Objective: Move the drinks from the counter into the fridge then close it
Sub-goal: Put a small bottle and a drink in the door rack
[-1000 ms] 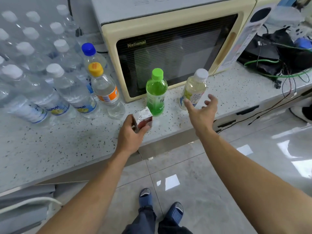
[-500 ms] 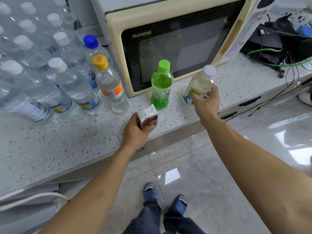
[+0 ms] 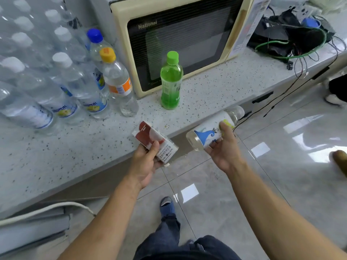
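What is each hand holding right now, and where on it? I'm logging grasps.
The left hand grips the red-and-white drink carton around its lower half. The right hand holds the tilted clear bottle with the blue-and-white label around its labelled middle.

speckled matt stone counter, clear glossy plastic bottles, printed paper carton, glossy floor tiles

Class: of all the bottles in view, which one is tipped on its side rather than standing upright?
The white-capped bottle with the blue wave label, held off the counter in the right hand; all others stand upright.

head view looks steeply down, close over the counter edge.
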`<act>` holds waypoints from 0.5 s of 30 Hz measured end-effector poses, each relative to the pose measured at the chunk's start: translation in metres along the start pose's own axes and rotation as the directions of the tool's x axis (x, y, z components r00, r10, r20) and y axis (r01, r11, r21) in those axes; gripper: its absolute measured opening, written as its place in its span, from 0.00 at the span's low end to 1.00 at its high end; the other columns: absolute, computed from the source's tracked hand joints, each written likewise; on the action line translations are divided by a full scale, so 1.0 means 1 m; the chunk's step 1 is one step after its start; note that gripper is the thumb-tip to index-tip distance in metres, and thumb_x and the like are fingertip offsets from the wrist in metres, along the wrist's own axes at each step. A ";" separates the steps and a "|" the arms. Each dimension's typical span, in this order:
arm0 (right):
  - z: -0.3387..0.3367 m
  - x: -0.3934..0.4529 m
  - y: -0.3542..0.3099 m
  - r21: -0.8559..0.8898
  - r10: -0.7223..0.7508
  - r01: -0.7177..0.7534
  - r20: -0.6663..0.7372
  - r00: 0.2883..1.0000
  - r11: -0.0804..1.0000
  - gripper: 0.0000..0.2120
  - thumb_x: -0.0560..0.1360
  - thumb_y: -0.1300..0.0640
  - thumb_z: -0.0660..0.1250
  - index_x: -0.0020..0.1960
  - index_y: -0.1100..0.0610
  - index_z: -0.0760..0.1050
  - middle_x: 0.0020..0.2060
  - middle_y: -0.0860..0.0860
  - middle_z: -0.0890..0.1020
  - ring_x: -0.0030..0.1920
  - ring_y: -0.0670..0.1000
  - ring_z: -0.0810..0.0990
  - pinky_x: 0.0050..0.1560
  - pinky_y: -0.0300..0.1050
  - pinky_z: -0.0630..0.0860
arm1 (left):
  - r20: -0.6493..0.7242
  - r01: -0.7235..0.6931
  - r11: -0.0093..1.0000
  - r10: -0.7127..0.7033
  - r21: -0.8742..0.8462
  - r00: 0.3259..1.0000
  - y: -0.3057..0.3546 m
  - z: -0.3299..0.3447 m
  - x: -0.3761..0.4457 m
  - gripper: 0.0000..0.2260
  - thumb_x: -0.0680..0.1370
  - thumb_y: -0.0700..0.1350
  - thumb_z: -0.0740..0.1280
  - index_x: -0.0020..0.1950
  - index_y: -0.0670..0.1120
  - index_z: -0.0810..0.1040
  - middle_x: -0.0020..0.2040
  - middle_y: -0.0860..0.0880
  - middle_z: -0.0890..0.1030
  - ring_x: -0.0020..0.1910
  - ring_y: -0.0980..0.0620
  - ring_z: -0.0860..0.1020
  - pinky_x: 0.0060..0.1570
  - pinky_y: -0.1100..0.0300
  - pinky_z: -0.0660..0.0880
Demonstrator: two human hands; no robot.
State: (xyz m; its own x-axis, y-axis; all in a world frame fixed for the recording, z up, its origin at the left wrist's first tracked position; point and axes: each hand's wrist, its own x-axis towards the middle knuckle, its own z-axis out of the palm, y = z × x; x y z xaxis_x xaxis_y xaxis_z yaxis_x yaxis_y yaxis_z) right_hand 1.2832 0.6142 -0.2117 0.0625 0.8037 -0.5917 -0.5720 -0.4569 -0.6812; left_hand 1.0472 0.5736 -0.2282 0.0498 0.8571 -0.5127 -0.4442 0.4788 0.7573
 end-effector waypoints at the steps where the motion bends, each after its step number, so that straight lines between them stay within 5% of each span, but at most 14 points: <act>1: -0.002 -0.007 0.004 0.013 0.018 -0.019 0.023 1.000 1.000 0.14 0.78 0.45 0.66 0.55 0.54 0.81 0.47 0.53 0.87 0.43 0.51 0.86 0.42 0.48 0.83 | 0.017 0.001 1.000 -0.001 -0.003 1.000 -0.002 -0.002 -0.008 0.13 0.79 0.47 0.65 0.63 0.46 0.76 0.55 0.45 0.85 0.53 0.47 0.84 0.43 0.54 0.81; 6: -0.012 -0.040 0.028 -0.047 0.053 -0.047 0.145 0.988 0.998 0.18 0.75 0.42 0.68 0.57 0.54 0.79 0.50 0.54 0.86 0.50 0.53 0.86 0.44 0.49 0.83 | -0.017 -0.020 1.000 0.020 -0.008 1.000 -0.018 0.000 -0.055 0.22 0.75 0.50 0.67 0.68 0.47 0.73 0.60 0.44 0.83 0.57 0.44 0.82 0.46 0.52 0.81; 15: -0.057 -0.120 0.082 -0.104 0.026 -0.001 0.236 0.971 0.995 0.26 0.69 0.46 0.73 0.63 0.56 0.76 0.50 0.54 0.86 0.46 0.51 0.86 0.40 0.46 0.82 | -0.071 -0.059 0.998 0.057 -0.025 0.996 -0.071 -0.019 -0.169 0.21 0.73 0.50 0.70 0.66 0.51 0.75 0.59 0.45 0.84 0.57 0.45 0.83 0.50 0.48 0.81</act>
State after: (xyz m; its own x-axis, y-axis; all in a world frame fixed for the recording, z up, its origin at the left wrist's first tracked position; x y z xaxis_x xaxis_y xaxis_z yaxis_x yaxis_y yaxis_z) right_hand 1.2759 0.4585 -0.2210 -0.1466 0.8590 -0.4906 -0.4839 -0.4948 -0.7218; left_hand 1.0534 0.3916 -0.2032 -0.0387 0.8674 -0.4962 -0.4687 0.4228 0.7756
